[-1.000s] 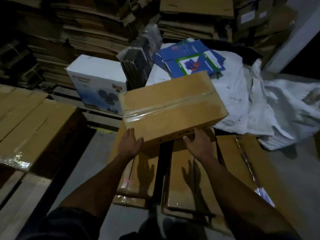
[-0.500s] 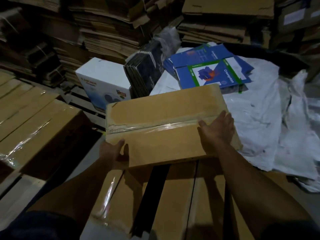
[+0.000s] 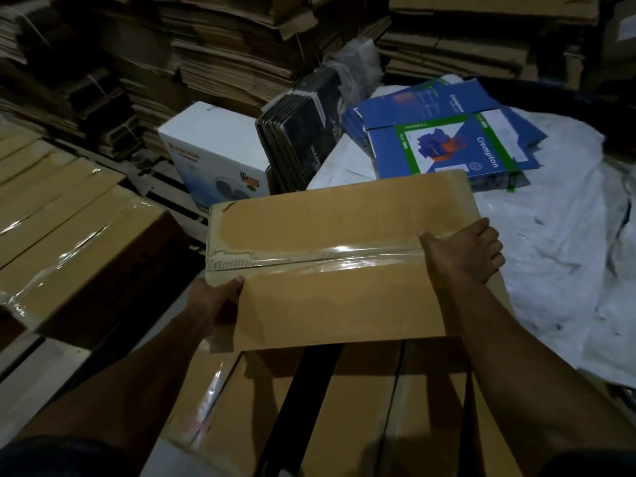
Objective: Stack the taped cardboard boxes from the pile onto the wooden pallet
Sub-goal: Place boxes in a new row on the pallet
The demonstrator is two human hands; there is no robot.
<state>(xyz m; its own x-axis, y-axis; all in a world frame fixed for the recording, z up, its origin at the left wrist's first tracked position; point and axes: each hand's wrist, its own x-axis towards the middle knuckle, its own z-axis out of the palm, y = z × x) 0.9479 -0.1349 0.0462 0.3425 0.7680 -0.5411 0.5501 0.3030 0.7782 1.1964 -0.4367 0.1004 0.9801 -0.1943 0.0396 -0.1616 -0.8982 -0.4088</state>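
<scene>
A brown cardboard box with clear tape along its top seam is lifted in front of me, above the pile. My left hand grips its near left corner. My right hand clamps its right end over the tape. Under it lie more taped brown boxes of the pile, side by side with a dark gap between them. At the left, taped brown boxes are stacked on the wooden pallet, whose pale slats show at the lower left.
A white fan box stands on pallet slats behind the lifted box. Dark flat cartons lean beside it. Blue printed flat cartons lie on white sacking at the right. Tall stacks of flattened cardboard fill the back.
The box has risen off the pile and come toward me. My right hand moved from the near edge to the box's right end; my left hand shifted to the near left corner.
</scene>
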